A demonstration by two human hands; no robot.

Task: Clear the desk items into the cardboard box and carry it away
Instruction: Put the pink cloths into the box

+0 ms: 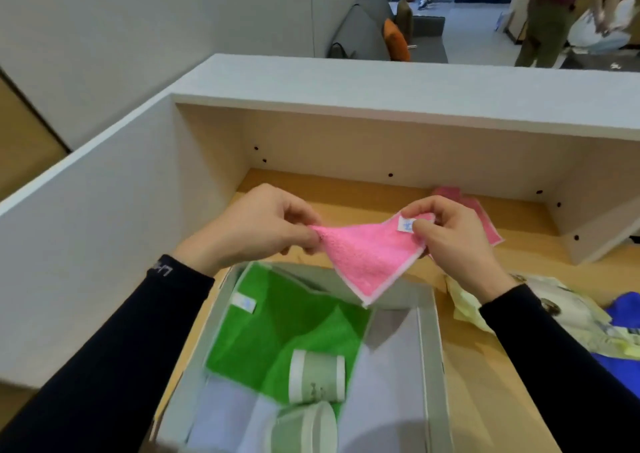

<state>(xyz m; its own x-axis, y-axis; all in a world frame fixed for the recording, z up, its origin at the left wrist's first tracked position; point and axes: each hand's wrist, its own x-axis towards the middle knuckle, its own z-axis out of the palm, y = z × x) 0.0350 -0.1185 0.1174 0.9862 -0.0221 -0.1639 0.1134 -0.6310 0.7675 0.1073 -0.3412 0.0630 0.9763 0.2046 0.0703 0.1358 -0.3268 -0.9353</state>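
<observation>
I hold a small pink cloth (370,255) stretched between both hands above the open box (431,341). My left hand (256,227) pinches its left corner, and my right hand (453,241) pinches the corner with the white label. Its lower corner hangs over the box's far end. Inside the box lie a green cloth (277,328) and two pale green and white cups (317,376) on their sides. A second pink cloth (481,217) lies on the wooden desk (485,383) behind my right hand.
White partition walls (104,210) enclose the desk on the left and back, with a shelf overhead. At the right lie yellowish papers (464,307), printed bags (568,307) and a blue cloth (627,307). A person (554,16) stands beyond the partition.
</observation>
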